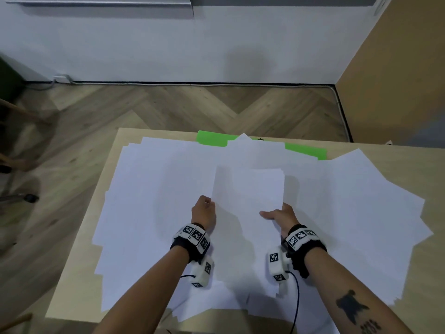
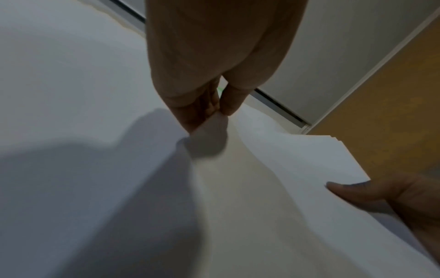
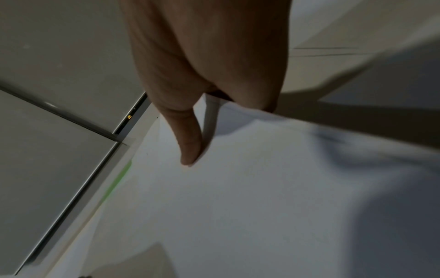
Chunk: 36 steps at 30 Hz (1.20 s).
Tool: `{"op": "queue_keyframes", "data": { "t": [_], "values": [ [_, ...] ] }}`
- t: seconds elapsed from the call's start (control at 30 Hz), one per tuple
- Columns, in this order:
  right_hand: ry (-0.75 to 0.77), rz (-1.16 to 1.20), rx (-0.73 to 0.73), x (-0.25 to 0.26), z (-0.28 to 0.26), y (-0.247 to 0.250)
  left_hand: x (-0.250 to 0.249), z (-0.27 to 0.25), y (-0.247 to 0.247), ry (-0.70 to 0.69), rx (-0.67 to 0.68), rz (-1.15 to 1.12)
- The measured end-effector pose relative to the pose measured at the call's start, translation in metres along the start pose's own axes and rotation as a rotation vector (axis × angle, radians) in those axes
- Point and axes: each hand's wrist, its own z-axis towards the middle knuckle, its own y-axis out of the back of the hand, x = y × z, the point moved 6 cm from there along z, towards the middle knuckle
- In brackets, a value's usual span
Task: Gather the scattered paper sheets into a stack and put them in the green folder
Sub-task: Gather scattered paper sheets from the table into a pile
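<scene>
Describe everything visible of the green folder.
The green folder is bright green, smooth like plastic or card, lying flat at the table's far edge. Scattered paper sheets cover most of it, leaving two patches showing, one with a rounded corner. Neither hand touches it. Whether it is open or closed cannot be told.

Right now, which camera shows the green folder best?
The head view: the folder lies at the table's far edge, mostly under sheets. The right wrist view catches only a thin green strip; the left wrist view, a tiny green speck.
</scene>
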Motion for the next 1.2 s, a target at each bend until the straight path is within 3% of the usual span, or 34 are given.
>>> {"op": "queue_keyframes", "data": {
  "t": [0.1, 0.2, 0.3, 0.67, 0.87, 1.0, 1.2],
  "values": [
    [0.005, -0.021, -0.052, -0.007, 0.010, 0.006, -0.006, 0.012, 0.012, -0.040, -0.011, 0.140],
    [0.026, 0.000, -0.091, -0.012, 0.016, 0.017, -0.007, 0.028, 0.037, -0.088, -0.117, 0.313],
    [0.016, 0.040, -0.102, -0.014, 0.014, 0.026, -0.002, 0.038, 0.062, -0.026, -0.202, 0.417],
    [0.005, -0.026, -0.160, -0.018, 0.010, 0.034, 0.011, 0.059, 0.073, 0.157, -0.267, 0.174],
    [0.017, -0.014, -0.168, -0.010, -0.004, 0.031, 0.013, 0.059, 0.060, 0.129, -0.254, 0.245],
    [0.021, -0.001, -0.160, -0.009, -0.004, 0.029, 0.003, 0.051, 0.055, 0.089, -0.342, 0.384],
    [0.014, -0.018, -0.177, -0.010, -0.002, 0.031, 0.003, 0.055, 0.050, 0.043, -0.305, 0.363]
  ]
}}
